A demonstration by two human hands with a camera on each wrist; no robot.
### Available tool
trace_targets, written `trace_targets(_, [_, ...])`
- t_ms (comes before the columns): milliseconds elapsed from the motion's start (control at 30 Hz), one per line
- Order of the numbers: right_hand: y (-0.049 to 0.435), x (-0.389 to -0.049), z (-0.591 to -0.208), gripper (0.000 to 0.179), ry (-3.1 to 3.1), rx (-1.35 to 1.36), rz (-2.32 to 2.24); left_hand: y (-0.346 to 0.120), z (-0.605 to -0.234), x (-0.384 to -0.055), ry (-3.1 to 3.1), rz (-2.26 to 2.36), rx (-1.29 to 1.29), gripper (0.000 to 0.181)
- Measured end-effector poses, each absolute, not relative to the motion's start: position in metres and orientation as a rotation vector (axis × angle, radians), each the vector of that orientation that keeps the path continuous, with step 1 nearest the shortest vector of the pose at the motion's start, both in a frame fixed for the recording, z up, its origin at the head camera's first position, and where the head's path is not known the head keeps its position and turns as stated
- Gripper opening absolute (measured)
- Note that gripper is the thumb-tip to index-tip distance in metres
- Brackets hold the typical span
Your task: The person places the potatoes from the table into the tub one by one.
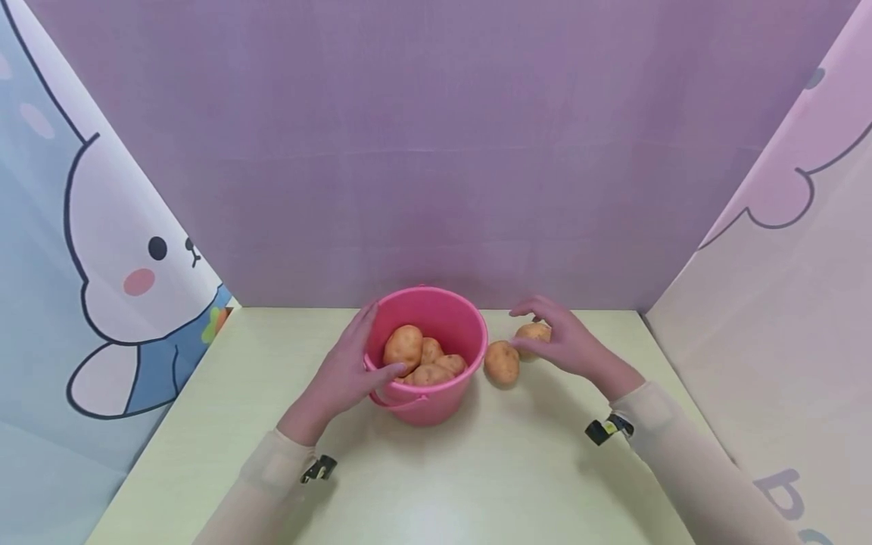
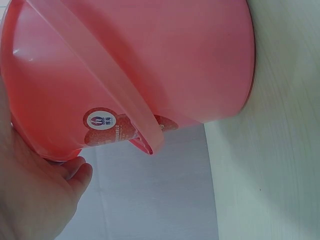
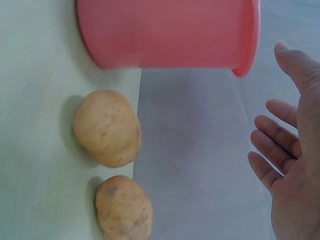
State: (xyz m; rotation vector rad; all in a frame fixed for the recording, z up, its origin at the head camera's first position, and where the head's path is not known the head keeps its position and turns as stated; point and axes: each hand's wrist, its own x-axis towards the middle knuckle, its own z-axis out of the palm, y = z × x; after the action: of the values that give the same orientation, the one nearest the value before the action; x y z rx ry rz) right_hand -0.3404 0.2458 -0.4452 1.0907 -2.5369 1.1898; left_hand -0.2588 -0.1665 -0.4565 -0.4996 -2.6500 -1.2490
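Observation:
A pink bucket (image 1: 422, 410) stands upright on the table with several potatoes (image 1: 403, 347) inside it. My left hand (image 1: 346, 372) holds its left rim, the thumb lying across the edge and the fingers along the outside. The bucket's handle (image 2: 112, 80) hangs down its side in the left wrist view. My right hand (image 1: 564, 342) hovers to the right, fingers spread and nothing in its grasp. Below it, one potato (image 1: 502, 365) lies close beside the bucket; a second potato (image 1: 531, 333) sits just behind, partly hidden by the hand. Both show whole or nearly so in the right wrist view.
The pale table (image 1: 436, 484) ends at a purple curtain (image 1: 436, 166) behind the bucket. A cartoon-printed sheet (image 1: 129, 250) flanks the left side, and a pale printed sheet (image 1: 783, 318) the right. Black wrist cameras (image 1: 319, 469) are strapped to both sleeves.

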Motion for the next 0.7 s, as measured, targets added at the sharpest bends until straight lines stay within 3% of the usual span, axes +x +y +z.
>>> trace_targets(700, [0.278, -0.337, -0.481, 0.035, -2.484, 0.927, 1.165, -0.168, -0.46, -0.26, -2.636, -1.256, -0.507, 0.115])
